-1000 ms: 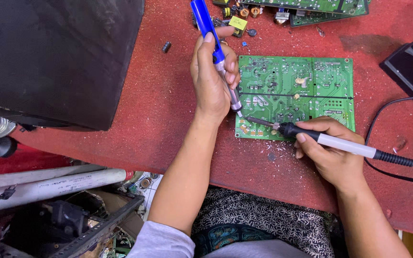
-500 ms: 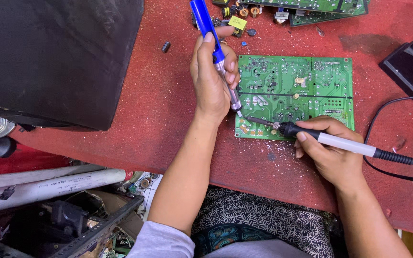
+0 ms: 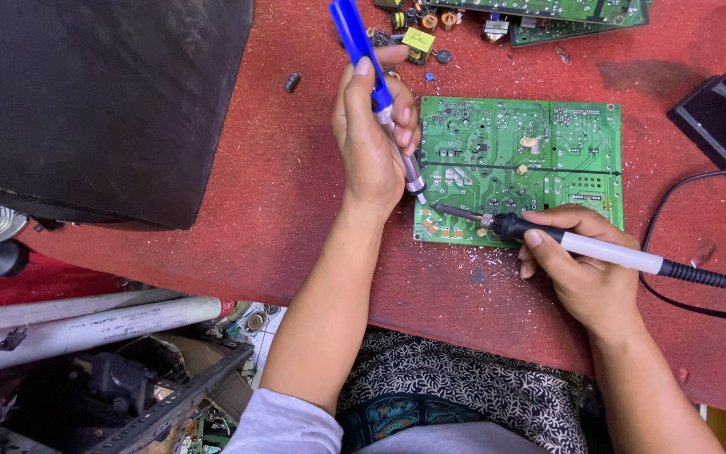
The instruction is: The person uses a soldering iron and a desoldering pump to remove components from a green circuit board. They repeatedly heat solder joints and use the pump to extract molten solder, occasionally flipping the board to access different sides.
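Fingers of my left hand (image 3: 371, 143) are closed around the blue desoldering pump (image 3: 376, 88), and fingers of my right hand (image 3: 586, 269) are closed around the soldering iron (image 3: 581, 244), like holding a pen. The green circuit board (image 3: 518, 168) lies flat on the red table (image 3: 212, 252), with its long side running left to right in front of me. Both tools meet at the lower left corner of the board. The pump stands steep, its tip (image 3: 419, 198) pointing down and a little toward me, while the iron lies almost flat and points to the left, its tip (image 3: 440, 207) just beside the pump tip. My left hand is the nearer one to this spot; my right hand rests at the near edge of the board, further right. A black cable (image 3: 674, 210) goes from the iron to the right. Loose small components (image 3: 418, 38) lie beyond the board.
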